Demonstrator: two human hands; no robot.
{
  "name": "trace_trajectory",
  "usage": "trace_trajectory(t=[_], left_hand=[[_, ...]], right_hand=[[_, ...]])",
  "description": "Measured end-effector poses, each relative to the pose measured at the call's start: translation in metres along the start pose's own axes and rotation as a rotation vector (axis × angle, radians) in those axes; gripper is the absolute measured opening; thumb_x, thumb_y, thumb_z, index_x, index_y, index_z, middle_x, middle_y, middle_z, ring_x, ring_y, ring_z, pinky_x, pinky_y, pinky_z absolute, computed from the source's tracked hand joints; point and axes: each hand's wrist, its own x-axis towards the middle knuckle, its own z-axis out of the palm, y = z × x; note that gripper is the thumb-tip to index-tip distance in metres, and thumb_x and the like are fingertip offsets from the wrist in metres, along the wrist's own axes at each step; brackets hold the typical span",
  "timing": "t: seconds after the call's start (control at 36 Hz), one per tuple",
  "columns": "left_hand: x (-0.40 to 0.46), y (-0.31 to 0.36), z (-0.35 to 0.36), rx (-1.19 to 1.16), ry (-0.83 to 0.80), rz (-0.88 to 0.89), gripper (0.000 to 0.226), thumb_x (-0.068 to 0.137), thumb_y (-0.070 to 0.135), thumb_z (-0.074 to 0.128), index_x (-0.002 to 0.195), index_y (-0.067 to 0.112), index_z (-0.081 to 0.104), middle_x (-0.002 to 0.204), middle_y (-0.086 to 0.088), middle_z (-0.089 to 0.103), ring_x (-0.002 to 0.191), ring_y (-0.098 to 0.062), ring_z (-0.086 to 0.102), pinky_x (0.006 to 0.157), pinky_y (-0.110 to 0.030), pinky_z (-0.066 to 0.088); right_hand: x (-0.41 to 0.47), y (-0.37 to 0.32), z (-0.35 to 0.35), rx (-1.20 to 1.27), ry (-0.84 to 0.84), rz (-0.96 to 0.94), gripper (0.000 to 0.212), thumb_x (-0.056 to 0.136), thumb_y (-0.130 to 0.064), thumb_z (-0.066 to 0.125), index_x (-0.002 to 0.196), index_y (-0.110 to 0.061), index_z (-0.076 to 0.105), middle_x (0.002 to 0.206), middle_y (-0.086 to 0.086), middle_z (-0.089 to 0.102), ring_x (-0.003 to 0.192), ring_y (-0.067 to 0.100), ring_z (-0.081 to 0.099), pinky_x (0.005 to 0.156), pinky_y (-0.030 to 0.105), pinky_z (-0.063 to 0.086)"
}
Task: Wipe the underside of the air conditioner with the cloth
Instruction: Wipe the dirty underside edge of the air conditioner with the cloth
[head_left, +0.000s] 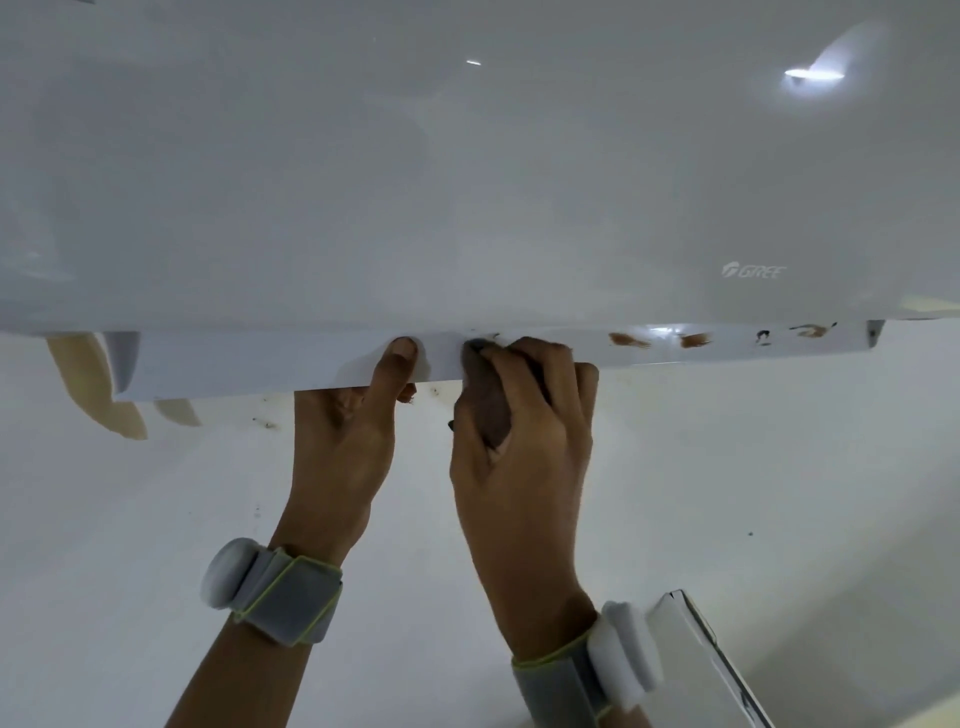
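The white air conditioner (467, 182) fills the upper half of the head view, with a silver logo at the lower right. Its long white flap (249, 361) runs along the bottom edge. My left hand (348, 431) pinches the flap near its middle, thumb on the front face and fingers behind. My right hand (524, 431) is closed just to the right and pressed against the flap. Only a small dark bit of the cloth (476, 344) shows at its fingertips; the hand hides the remainder. Brown smears (628, 340) mark the flap further right.
A white wall (156, 519) with small dark specks lies below the unit. Two beige marks (93, 389) show at the left under the flap. A white box-like object (701, 660) sits at the bottom right by my right wrist. Both wrists wear grey bands.
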Motion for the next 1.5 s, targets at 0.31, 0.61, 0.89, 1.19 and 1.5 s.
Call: trace_trajectory(t=[0.31,0.61,0.89,1.19,1.5], left_hand=[[0.001,-0.004,-0.001,0.015,-0.008,0.006,0.018,0.099,0.021,0.069,0.101,0.039,0.066,0.084,0.018,0.071,0.079,-0.008,0.068,0.084,-0.029,0.056],[0.001,-0.003,-0.001,0.002,0.004,-0.004,0.028,0.099,0.021,0.071,0.091,0.048,0.070,0.087,0.015,0.073,0.080,-0.011,0.068,0.087,-0.039,0.057],[0.000,-0.001,0.000,-0.004,0.005,0.007,0.033,0.099,0.020,0.071,0.094,0.053,0.068,0.088,0.019,0.072,0.076,-0.008,0.065,0.085,-0.034,0.057],[0.001,-0.006,0.001,-0.040,0.011,0.036,0.037,0.100,0.011,0.066,0.103,0.048,0.063,0.086,0.023,0.069,0.073,-0.006,0.063,0.080,-0.025,0.057],[0.014,-0.008,0.014,0.051,-0.061,0.002,0.036,0.094,0.020,0.066,0.077,0.053,0.069,0.076,0.019,0.067,0.069,-0.014,0.059,0.080,-0.047,0.049]], right_hand=[[0.017,-0.015,0.012,0.035,0.105,0.072,0.029,0.097,-0.006,0.074,0.125,-0.007,0.077,0.133,0.007,0.069,0.116,0.018,0.051,0.103,0.022,0.049],[0.016,-0.010,0.009,0.038,0.144,0.102,0.023,0.095,-0.006,0.077,0.118,-0.007,0.079,0.122,0.007,0.070,0.107,0.025,0.055,0.093,0.032,0.051],[0.013,0.006,0.005,-0.034,0.144,0.043,0.024,0.096,-0.008,0.076,0.119,-0.006,0.079,0.120,0.009,0.070,0.108,0.027,0.056,0.091,0.041,0.055],[0.004,0.023,0.000,0.005,0.142,0.009,0.026,0.096,-0.004,0.079,0.122,-0.003,0.079,0.124,0.010,0.071,0.116,0.025,0.056,0.094,0.045,0.059],[0.014,0.044,-0.004,-0.006,0.189,0.036,0.025,0.096,-0.004,0.076,0.121,-0.004,0.080,0.121,0.010,0.071,0.110,0.028,0.057,0.092,0.042,0.056]])
